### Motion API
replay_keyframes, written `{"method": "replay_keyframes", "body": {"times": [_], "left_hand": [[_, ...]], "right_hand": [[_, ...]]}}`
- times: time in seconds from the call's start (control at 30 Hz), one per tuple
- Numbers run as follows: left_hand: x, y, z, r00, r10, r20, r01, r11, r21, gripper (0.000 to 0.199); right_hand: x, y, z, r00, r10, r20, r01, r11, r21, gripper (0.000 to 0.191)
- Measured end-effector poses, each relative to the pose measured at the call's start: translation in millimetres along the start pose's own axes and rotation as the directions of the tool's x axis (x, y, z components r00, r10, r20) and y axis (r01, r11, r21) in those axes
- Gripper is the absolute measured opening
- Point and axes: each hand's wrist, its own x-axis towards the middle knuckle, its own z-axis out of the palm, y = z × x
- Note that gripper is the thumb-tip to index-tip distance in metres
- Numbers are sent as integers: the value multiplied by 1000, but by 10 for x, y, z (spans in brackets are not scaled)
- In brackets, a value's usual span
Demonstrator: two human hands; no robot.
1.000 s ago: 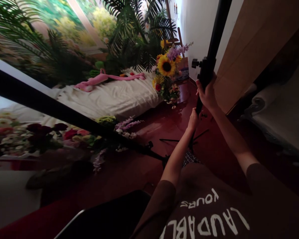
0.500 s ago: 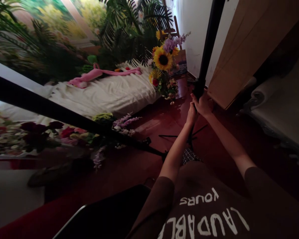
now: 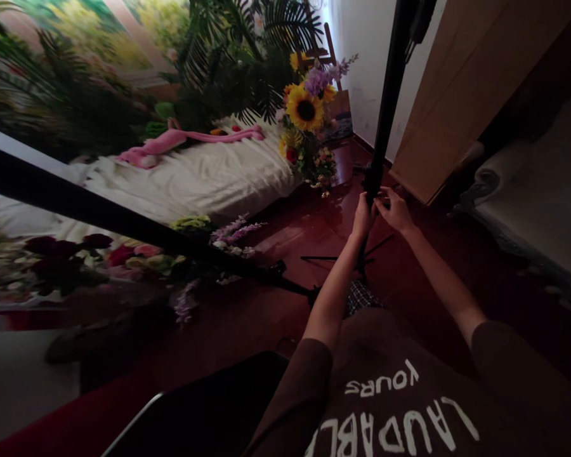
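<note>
A tall black light stand [image 3: 388, 101] rises in front of me, its thin legs spread on the floor. My left hand [image 3: 363, 217] is wrapped round the pole just below a joint. Beside it, on the pole's right side, my right hand [image 3: 396, 212] has bent fingers and a thumb pinching close to the collar. The small part between those fingertips is too dark to make out. Near the top of the pole hangs a black piece with metal prongs [image 3: 413, 47].
A second black pole [image 3: 124, 212] slants across the left. Behind it are a white-draped platform [image 3: 204, 171] with a pink plush toy [image 3: 162, 143], sunflowers [image 3: 305, 109] and several other flowers. Wooden boards [image 3: 438, 127] lean at right, near a white roll [image 3: 495, 174]. A dark panel [image 3: 209, 406] lies low left.
My right hand has shifted from round the pole to a pinch at its right side, slightly lower. My left hand stays on the pole. The hanging pronged piece has come into view.
</note>
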Motion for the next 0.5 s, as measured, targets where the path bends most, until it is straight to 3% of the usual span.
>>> {"method": "replay_keyframes", "body": {"times": [0.1,0.27,0.4,0.5], "left_hand": [[-17,-8,9,1000,-2,-15,2,1000,10,35],[1,14,18,1000,-5,-19,5,1000,2,36],[-88,17,-57,1000,-4,18,5,999,-40,41],[-395,-110,-211,996,-90,11,90,996,-22,38]], "right_hand": [[-177,92,-105,1000,-20,6,21,999,-43,24],[-289,126,-95,1000,3,-30,-2,1000,20,29],[-217,141,-47,981,164,-102,-157,985,73,34],[-121,199,-17,947,307,-92,-289,942,171,38]]}}
